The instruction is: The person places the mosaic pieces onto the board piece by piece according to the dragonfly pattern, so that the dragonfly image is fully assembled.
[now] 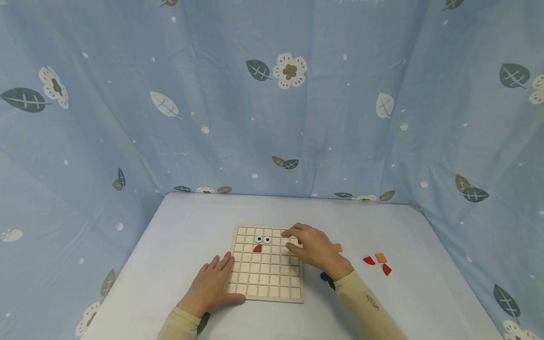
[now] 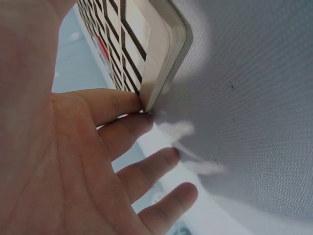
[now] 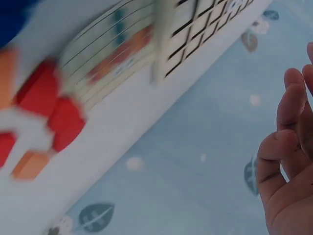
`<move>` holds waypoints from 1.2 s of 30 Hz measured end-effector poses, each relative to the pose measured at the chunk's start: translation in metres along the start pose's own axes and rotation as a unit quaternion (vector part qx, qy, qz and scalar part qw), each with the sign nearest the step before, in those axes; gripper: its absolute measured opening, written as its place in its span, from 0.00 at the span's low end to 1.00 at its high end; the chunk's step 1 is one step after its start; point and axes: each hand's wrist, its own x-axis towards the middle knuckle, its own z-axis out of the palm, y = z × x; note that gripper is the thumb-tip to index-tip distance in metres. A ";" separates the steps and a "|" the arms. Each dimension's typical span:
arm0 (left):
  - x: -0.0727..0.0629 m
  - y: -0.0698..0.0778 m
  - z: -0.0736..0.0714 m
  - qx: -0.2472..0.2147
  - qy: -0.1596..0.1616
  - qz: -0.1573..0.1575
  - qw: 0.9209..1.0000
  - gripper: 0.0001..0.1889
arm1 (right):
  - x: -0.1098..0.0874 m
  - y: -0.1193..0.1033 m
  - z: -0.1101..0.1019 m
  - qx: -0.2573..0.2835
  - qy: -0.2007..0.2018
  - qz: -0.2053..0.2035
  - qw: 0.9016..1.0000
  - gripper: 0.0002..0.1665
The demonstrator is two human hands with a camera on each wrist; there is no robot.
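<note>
A wooden grid board [image 1: 265, 276] lies on the table. Two round eye pieces [image 1: 262, 240] sit side by side in its upper cells, with a red quarter-circle piece [image 1: 257, 248] just below the left one. My left hand [image 1: 214, 283] rests against the board's left edge, fingers extended and thumb at the near edge; in the left wrist view its fingertips [image 2: 142, 105] touch the board's side. Over the board's upper right part is my right hand [image 1: 312, 245], thumb and forefinger apart. Its fingers [image 3: 279, 147] are loosely bent in the right wrist view, with nothing visible between them.
Right of the board lie red quarter-circle pieces [image 1: 386, 269], orange squares [image 1: 380, 258] and a dark blue piece [image 1: 324, 276] partly behind the right wrist. A gridded picture card [image 3: 110, 54] shows beside the board in the right wrist view. A blue patterned curtain [image 1: 272, 118] surrounds the table.
</note>
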 end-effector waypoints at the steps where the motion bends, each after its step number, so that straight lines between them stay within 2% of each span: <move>1: 0.000 0.000 0.000 0.001 0.000 0.000 1.000 0.65 | -0.005 0.003 -0.003 -0.003 0.002 0.006 1.000 0.17; 8: -0.001 0.001 -0.001 0.003 -0.001 -0.001 1.000 0.64 | -0.035 0.023 -0.020 0.006 0.004 0.071 0.997 0.18; 13: -0.001 0.000 -0.001 0.001 0.000 -0.001 1.000 0.64 | -0.053 0.036 -0.028 -0.005 0.010 0.070 0.997 0.20; 16: 0.000 0.000 0.000 0.004 0.003 0.001 1.000 0.64 | -0.062 0.042 -0.033 0.006 -0.002 0.080 0.997 0.21; 21: 0.000 0.000 0.001 0.006 0.002 0.001 1.000 0.64 | -0.080 0.057 -0.036 0.015 -0.033 0.122 0.992 0.23; 29: -0.001 0.001 0.000 0.004 0.002 0.000 1.000 0.65 | -0.106 0.079 -0.035 0.002 -0.056 0.124 0.991 0.26; 36: 0.000 0.002 0.001 0.004 0.002 -0.002 1.000 0.64 | -0.112 0.090 -0.030 -0.013 -0.096 0.127 0.987 0.22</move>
